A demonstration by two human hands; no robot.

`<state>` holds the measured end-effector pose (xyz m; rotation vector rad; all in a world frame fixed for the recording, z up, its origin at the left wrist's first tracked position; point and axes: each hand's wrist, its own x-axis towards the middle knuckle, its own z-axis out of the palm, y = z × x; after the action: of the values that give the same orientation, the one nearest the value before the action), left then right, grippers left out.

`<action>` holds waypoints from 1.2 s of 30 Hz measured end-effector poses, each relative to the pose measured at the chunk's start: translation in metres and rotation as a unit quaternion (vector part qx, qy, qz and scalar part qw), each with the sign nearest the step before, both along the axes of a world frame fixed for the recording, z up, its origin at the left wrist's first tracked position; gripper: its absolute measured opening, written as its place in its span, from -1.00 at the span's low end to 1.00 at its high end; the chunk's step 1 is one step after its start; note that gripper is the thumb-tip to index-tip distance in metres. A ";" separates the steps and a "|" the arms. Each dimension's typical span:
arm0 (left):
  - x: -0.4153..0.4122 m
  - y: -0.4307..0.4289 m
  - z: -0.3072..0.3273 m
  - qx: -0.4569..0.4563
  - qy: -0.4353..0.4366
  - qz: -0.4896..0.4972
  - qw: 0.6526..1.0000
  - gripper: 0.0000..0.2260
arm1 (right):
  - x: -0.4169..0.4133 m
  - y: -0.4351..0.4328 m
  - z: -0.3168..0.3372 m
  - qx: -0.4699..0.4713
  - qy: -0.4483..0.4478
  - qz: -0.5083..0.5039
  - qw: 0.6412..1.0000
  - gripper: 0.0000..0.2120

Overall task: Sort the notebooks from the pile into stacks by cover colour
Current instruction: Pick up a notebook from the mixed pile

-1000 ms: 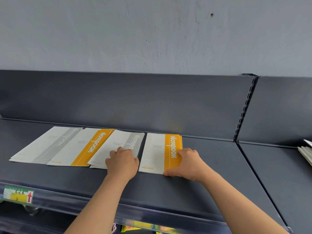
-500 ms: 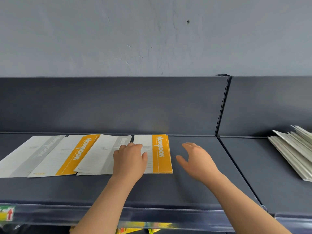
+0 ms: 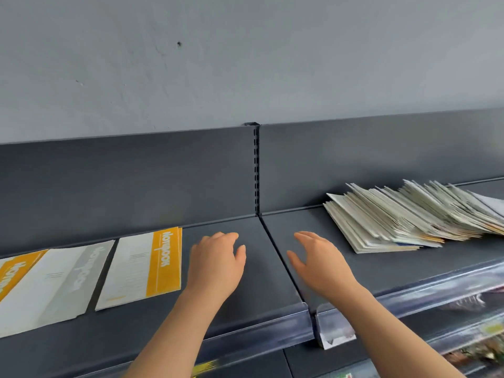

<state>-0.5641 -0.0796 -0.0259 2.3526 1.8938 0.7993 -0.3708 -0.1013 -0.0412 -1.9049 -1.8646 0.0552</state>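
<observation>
Orange-banded notebook [image 3: 148,264] let go | left hand [image 3: 215,264], right hand [image 3: 317,261] both lifted away; hands empty, relaxed

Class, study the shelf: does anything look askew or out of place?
The notebook pile on the right shelf section is slumped sideways, its notebooks fanned out unevenly rather than squared. The grey-banded notebook and orange-banded notebook on the left lie flat.

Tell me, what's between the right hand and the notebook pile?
Only bare grey shelf, seen in the head view, separates the right hand from the pile.
</observation>
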 end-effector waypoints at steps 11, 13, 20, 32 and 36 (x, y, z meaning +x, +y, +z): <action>0.209 -0.004 -0.001 -0.009 -0.025 -0.097 0.995 -0.70 | 0.206 -0.043 0.010 0.003 0.013 -0.090 0.996 -0.66; 0.246 -0.004 -0.001 -0.002 -0.027 -0.109 0.994 -0.71 | 0.243 -0.049 0.010 0.007 0.017 -0.104 0.994 -0.64; 0.349 0.001 0.003 0.006 -0.071 -0.166 0.984 -0.76 | 0.340 -0.061 0.007 0.005 0.025 -0.150 0.988 -0.63; 0.477 0.054 0.017 0.041 -0.053 -0.262 0.963 -0.79 | 0.448 -0.039 0.008 -0.011 0.043 -0.253 0.967 -0.68; 0.516 0.064 0.017 0.033 -0.026 -0.274 0.961 -0.78 | 0.487 -0.031 -0.001 -0.028 0.056 -0.283 0.957 -0.64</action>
<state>-0.0480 -0.0152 -0.0085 2.6591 1.1055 0.8499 0.1165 -0.1326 -0.0423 -2.3481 -1.1995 0.0292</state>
